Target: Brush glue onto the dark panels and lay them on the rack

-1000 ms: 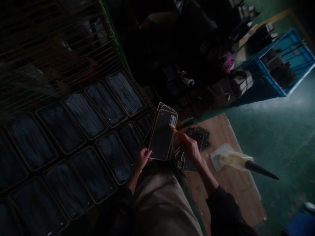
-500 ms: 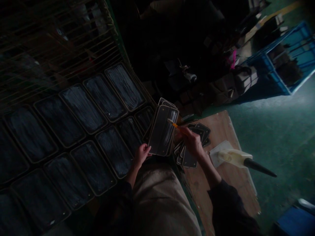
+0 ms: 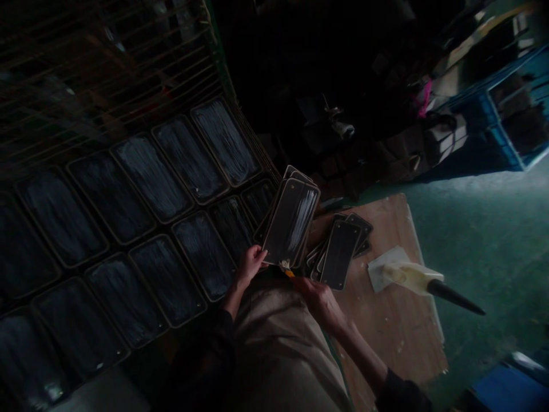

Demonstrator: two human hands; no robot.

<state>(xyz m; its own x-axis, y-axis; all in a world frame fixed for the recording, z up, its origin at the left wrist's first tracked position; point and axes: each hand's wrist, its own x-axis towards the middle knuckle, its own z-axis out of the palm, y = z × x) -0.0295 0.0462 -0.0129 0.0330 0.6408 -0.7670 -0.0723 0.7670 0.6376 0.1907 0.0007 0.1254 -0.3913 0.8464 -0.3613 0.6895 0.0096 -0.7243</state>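
A dark rectangular panel (image 3: 285,220) with rounded corners and a pale edge is tilted in front of me, other panels right behind it. My left hand (image 3: 252,264) grips its lower left corner between thumb and fingers. In my right hand (image 3: 318,294) is a brush with an orange handle (image 3: 289,273); its bristles touch the panel's lower edge. Whitish wet streaks run down the panel's right half, while its left half looks plain. Beside it, a fanned pile of similar panels (image 3: 342,252) lies on a wooden board.
Rows of streaked panels (image 3: 150,177) lie to the left, next to a wire mesh wall (image 3: 171,80). On the wooden board (image 3: 398,326) lies a cream-coloured bottle (image 3: 414,276) with a dark tapered nozzle. A blue crate (image 3: 493,126) stands at the upper right, another blue object (image 3: 510,389) lower right.
My right hand has brought the brush down from the panel's upper right to its bottom edge, and the white streaks have grown. My left hand keeps its grip. The view has shifted slightly.
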